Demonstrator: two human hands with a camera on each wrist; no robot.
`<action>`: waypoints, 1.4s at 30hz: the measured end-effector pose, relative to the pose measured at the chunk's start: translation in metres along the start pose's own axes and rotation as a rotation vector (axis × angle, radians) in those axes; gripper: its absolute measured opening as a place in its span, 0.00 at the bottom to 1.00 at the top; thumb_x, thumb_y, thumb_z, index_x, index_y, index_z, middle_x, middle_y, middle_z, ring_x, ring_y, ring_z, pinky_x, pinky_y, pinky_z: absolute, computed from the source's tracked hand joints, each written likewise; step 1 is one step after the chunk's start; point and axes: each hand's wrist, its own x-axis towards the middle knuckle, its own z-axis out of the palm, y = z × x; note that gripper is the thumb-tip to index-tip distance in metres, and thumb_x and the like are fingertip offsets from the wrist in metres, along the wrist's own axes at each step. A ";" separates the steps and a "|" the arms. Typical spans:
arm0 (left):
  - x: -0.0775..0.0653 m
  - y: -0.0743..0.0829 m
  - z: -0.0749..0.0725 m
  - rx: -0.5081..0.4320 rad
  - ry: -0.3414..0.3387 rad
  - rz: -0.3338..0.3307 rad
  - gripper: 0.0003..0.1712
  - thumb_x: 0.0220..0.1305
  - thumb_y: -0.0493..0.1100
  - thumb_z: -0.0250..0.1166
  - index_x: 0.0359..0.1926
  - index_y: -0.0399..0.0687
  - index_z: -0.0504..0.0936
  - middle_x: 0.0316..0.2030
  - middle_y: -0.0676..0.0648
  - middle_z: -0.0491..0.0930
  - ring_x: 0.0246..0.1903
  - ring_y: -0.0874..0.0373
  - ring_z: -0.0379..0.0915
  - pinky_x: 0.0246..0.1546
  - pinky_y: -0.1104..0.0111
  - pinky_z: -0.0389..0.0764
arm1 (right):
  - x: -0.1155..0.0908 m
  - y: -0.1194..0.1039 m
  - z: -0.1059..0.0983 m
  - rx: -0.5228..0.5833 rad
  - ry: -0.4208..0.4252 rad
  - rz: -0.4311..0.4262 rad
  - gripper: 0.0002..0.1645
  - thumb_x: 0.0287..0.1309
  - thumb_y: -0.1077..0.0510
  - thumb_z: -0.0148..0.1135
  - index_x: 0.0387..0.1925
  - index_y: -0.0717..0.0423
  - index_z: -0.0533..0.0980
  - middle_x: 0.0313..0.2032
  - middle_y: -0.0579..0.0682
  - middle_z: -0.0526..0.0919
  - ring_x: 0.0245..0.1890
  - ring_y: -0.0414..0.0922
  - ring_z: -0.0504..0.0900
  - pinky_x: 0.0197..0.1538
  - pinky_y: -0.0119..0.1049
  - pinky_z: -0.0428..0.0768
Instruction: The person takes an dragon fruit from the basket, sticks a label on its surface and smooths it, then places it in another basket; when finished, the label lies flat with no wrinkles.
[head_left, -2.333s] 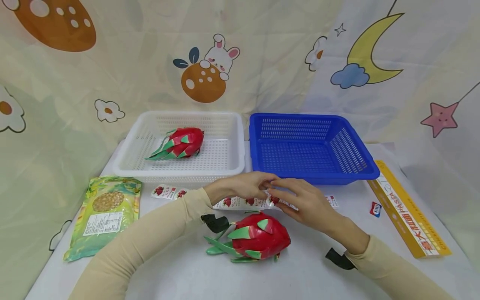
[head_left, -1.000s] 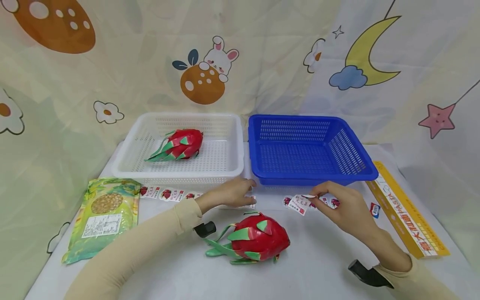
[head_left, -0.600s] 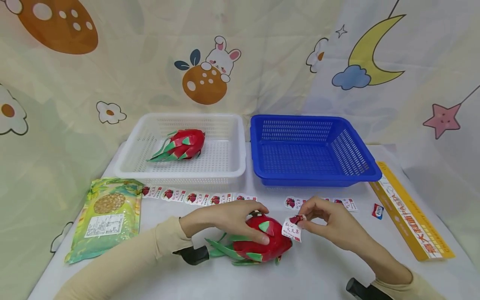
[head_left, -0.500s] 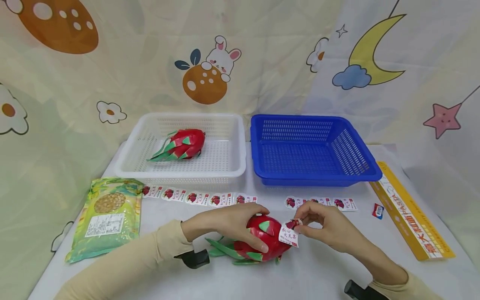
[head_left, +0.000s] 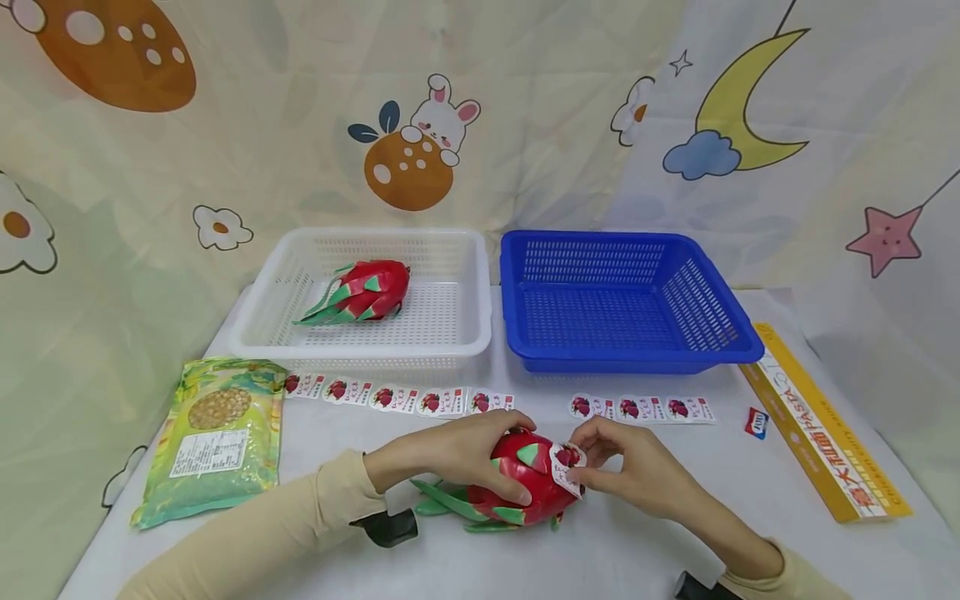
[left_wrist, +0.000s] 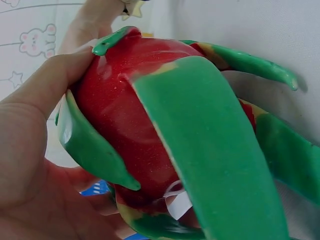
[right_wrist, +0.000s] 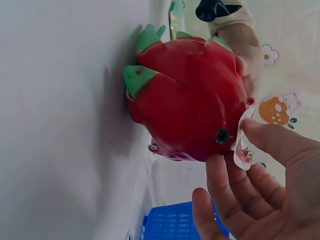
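Observation:
A red dragon fruit (head_left: 517, 475) with green scales lies on its side on the white tabletop. My left hand (head_left: 457, 454) grips it from the back left, thumb across its near face; the left wrist view shows the palm against the red skin (left_wrist: 135, 120). At the fruit's right end, my right hand (head_left: 630, 467) pinches a white sticker (head_left: 567, 467) printed with red fruit. In the right wrist view the thumb lies on the sticker (right_wrist: 244, 150), which lies along the fruit's side near its dark tip, one edge standing off.
Behind the hands lie a left sticker strip (head_left: 393, 398) and a right sticker strip (head_left: 641, 408). A white basket (head_left: 360, 350) holds another dragon fruit (head_left: 371, 287); beside it stands a blue basket (head_left: 630, 358). A green bag (head_left: 213, 433), yellow pasta box (head_left: 825, 433) and small packet (head_left: 757, 422) flank them.
Both hands were together over the sticker strip, then parted with one sticker pinched in the right. The left moved onto the dragon fruit; the right brought the sticker against its right end.

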 end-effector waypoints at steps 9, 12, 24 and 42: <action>0.000 -0.004 0.002 -0.021 0.020 -0.002 0.43 0.47 0.59 0.75 0.63 0.54 0.67 0.49 0.58 0.74 0.47 0.68 0.71 0.40 0.76 0.78 | -0.001 0.004 0.016 -0.004 -0.008 0.072 0.38 0.48 0.42 0.73 0.57 0.52 0.71 0.51 0.44 0.79 0.41 0.34 0.78 0.44 0.34 0.82; 0.000 -0.005 0.003 -0.015 0.020 0.002 0.44 0.47 0.60 0.75 0.63 0.54 0.67 0.49 0.58 0.74 0.47 0.68 0.71 0.40 0.76 0.78 | -0.003 0.006 0.020 0.079 -0.039 0.097 0.41 0.51 0.44 0.72 0.62 0.55 0.68 0.55 0.50 0.77 0.43 0.37 0.79 0.46 0.35 0.82; -0.002 -0.004 0.006 -0.025 0.034 0.007 0.46 0.48 0.59 0.74 0.64 0.50 0.66 0.50 0.57 0.74 0.48 0.67 0.70 0.40 0.77 0.78 | -0.008 0.015 0.045 0.435 -0.132 0.262 0.37 0.59 0.54 0.65 0.66 0.60 0.62 0.57 0.59 0.74 0.49 0.35 0.77 0.51 0.26 0.78; 0.003 0.018 0.028 0.087 0.199 0.050 0.42 0.51 0.66 0.70 0.62 0.51 0.71 0.54 0.54 0.73 0.50 0.66 0.67 0.47 0.75 0.75 | -0.014 0.027 0.054 0.616 -0.181 0.141 0.42 0.56 0.62 0.68 0.67 0.61 0.57 0.54 0.59 0.72 0.46 0.37 0.79 0.43 0.35 0.84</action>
